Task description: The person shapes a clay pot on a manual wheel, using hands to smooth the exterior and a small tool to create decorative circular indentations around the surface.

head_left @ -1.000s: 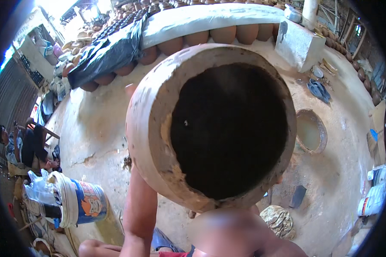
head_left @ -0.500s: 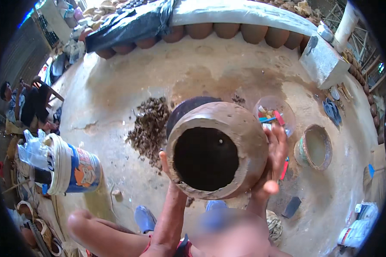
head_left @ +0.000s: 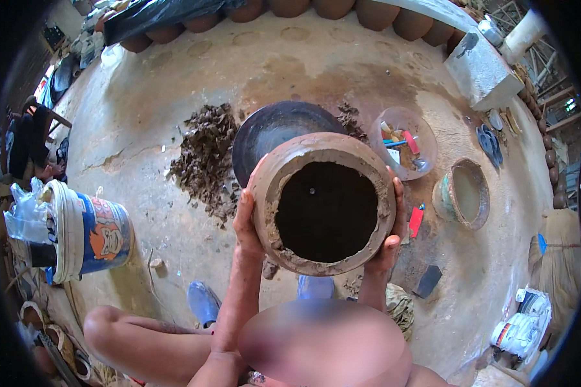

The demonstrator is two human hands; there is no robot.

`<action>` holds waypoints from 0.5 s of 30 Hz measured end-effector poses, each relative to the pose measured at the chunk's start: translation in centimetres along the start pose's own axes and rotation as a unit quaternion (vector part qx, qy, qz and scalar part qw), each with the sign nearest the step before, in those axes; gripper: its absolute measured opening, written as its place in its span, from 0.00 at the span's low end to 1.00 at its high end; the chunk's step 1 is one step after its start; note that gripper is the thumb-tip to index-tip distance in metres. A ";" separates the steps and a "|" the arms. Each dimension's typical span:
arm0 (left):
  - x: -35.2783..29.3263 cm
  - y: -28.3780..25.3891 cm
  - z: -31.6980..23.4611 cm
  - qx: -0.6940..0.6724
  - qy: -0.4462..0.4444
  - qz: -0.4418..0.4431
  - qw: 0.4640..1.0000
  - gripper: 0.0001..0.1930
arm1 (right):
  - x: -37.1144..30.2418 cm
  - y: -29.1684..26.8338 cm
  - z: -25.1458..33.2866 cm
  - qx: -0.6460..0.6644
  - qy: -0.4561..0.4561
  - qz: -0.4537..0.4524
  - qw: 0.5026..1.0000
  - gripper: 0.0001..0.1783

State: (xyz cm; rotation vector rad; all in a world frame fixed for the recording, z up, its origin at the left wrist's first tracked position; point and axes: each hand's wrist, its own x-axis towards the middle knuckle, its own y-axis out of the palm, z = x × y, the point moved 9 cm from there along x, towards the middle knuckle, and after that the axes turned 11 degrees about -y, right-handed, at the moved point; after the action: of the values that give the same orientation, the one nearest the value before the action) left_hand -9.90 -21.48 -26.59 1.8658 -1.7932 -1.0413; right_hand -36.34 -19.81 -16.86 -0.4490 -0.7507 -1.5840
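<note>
I hold a round brown clay pot (head_left: 284,161) with a wide dark mouth and a rough, wet rim in front of me, above the ground. My left hand (head_left: 246,216) grips its left wall and my right hand (head_left: 390,226) grips its right wall. Just behind the pot lies a dark round dish (head_left: 265,132) on the earthen floor. A heap of dark clay crumbs (head_left: 206,158) lies to the left of the dish. My bent leg (head_left: 142,338) shows at the lower left.
A clear bowl of small tools (head_left: 403,142) and a clay-smeared pot (head_left: 465,193) stand at the right. A blue and white bucket (head_left: 87,232) sits at the left. Blue sandals (head_left: 203,302) lie near my feet. A row of clay pots (head_left: 342,8) lines the far edge.
The pot has come down and away from my face, from filling the view to being held lower over the floor. The dish, crumbs and bowl behind it have come into sight.
</note>
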 end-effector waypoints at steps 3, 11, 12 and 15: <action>0.1 0.4 -0.3 -0.019 0.009 -0.022 1.000 0.45 | -0.3 -0.3 -0.2 -0.067 0.035 -0.006 0.997 0.68; -1.4 2.8 -2.8 0.056 -0.009 0.008 0.998 0.49 | -1.7 0.3 0.0 -0.043 0.064 -0.071 0.995 0.72; -1.3 2.8 -2.9 0.057 -0.009 0.009 0.998 0.49 | -2.0 0.4 0.0 -0.041 0.066 -0.072 0.994 0.72; -0.7 4.3 -3.7 0.065 0.035 0.021 0.997 0.48 | -2.1 -0.2 0.1 -0.049 0.062 -0.068 0.995 0.68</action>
State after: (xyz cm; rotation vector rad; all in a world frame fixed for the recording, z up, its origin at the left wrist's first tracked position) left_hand -10.25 -22.31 -20.98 1.9054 -1.8909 -0.8512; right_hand -36.18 -18.20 -18.20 -0.3720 -0.6210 -1.7656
